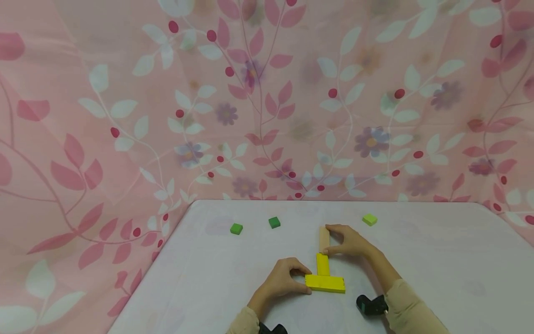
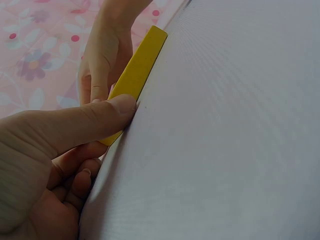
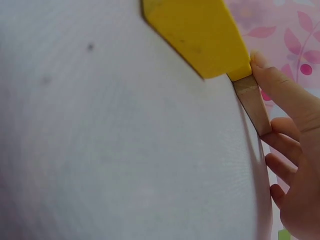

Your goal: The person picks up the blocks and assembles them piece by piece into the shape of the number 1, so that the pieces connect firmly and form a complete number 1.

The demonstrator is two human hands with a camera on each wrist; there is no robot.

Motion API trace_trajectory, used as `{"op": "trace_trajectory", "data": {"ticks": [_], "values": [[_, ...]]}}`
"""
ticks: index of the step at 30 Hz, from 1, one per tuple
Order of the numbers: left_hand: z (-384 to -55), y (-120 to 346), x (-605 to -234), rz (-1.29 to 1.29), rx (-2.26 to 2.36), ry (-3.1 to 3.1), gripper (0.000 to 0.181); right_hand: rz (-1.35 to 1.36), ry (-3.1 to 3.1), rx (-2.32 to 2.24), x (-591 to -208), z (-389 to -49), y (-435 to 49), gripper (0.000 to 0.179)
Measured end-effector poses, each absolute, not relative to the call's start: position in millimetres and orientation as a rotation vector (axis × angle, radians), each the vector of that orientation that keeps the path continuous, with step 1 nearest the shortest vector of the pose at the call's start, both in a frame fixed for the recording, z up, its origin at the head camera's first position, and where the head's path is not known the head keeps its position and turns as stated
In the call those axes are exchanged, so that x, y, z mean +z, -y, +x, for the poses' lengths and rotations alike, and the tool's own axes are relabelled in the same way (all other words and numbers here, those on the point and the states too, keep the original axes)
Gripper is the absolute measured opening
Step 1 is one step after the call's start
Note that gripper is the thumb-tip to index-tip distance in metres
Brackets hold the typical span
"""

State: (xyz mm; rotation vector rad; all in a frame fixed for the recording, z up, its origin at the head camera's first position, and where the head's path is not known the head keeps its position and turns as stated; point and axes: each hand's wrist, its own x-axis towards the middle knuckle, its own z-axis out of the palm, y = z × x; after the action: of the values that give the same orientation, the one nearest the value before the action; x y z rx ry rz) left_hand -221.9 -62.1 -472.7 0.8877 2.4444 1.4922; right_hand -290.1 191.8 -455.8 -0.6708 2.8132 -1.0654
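In the head view, my left hand [image 1: 285,279] grips the left end of a crosswise yellow block [image 1: 325,283], thumb on the near side and index finger on the far side. A second yellow block [image 1: 323,264] meets the middle of its far side and points away from me. Beyond that lies a plain wooden block [image 1: 324,239], end to end with it. My right hand [image 1: 350,241] pinches this wooden block lengthwise; in the right wrist view, its thumb is at the joint with the yellow block and its fingers are at the far end.
Toward the back of the white table [image 1: 200,278] lie a green block [image 1: 236,229], a darker green block [image 1: 274,222] and a light green block [image 1: 369,219]. Black devices [image 1: 371,305] sit at both wrists. A pink floral cloth [image 1: 267,116] hangs behind the table.
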Motion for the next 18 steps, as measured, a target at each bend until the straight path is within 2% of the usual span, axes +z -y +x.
{"op": "trace_trajectory", "data": {"ticks": [18], "values": [[-222.8, 61.9, -473.2, 0.893, 1.469, -2.465, 0.034, -0.702, -2.734, -1.075, -457.9, -294.1, -201.3, 0.084]]}}
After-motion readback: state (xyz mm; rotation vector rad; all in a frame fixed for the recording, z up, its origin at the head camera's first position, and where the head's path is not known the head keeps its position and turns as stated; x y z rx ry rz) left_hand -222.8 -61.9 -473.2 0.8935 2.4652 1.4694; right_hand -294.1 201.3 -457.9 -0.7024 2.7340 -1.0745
